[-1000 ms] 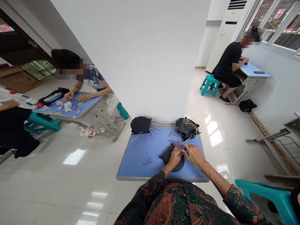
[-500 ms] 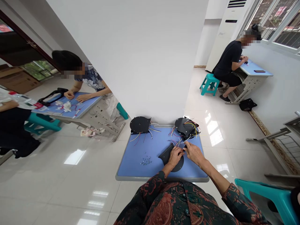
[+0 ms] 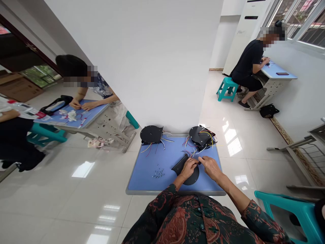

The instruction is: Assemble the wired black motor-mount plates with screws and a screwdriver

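Small metal screws [image 3: 158, 173] lie on the blue surface [image 3: 142, 179], left of the hands. The left hand [image 3: 188, 168] curls over a black round plate [image 3: 192, 180], whose straight edge slants toward upper left; its hold is hidden. Just right, the right hand [image 3: 211, 168] closes its fingers [image 3: 203, 160] near thin wires [image 3: 194, 154]; whether they grip is unclear.

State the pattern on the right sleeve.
The right sleeve is dark green with rust-red swirls, shown best in the head view.

White wall [image 3: 132, 61] stood straight ahead of the grip [image 3: 195, 167]. Glossy white floor tiles [image 3: 76, 200] ran all round, reflecting light. Far right of it: barred windows [image 3: 308, 20], floor-standing air conditioner [image 3: 243, 37]; near right: teal stool [image 3: 286, 206].
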The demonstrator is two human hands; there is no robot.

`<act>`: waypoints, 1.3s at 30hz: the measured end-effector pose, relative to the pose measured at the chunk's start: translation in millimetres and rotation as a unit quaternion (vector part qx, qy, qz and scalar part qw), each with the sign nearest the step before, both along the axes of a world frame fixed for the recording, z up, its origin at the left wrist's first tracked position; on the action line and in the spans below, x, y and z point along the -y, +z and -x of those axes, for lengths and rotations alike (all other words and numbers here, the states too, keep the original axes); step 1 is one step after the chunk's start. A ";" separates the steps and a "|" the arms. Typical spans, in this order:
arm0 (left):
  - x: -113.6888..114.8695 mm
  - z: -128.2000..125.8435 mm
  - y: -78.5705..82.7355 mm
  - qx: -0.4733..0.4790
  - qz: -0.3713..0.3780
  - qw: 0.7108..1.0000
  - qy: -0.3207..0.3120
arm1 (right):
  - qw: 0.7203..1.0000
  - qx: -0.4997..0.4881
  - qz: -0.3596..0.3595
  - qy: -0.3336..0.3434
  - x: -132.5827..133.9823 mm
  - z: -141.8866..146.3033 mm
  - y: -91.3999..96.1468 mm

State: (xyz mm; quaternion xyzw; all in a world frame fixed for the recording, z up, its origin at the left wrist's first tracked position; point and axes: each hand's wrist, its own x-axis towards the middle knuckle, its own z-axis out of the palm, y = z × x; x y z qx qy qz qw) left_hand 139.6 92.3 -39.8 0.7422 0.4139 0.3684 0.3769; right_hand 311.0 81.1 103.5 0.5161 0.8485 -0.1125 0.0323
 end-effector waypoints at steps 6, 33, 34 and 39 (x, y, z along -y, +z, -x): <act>0.7 1.0 4.5 -0.005 -0.015 1.000 -0.018 | 0.999 -0.010 -0.021 0.023 1.5 -5.0 -7.3; 6.1 -4.6 0.4 -0.268 -0.184 0.944 -0.060 | 0.880 -0.318 -0.057 -0.347 39.5 -34.9 -51.8; 6.5 -5.1 0.7 -0.277 -0.192 0.940 -0.061 | 0.864 -0.333 -0.036 -0.375 39.6 -38.2 -57.7; 5.1 -9.8 2.9 -0.307 -0.206 0.928 -0.044 | 0.805 -0.409 0.054 -0.427 38.7 -43.6 -93.5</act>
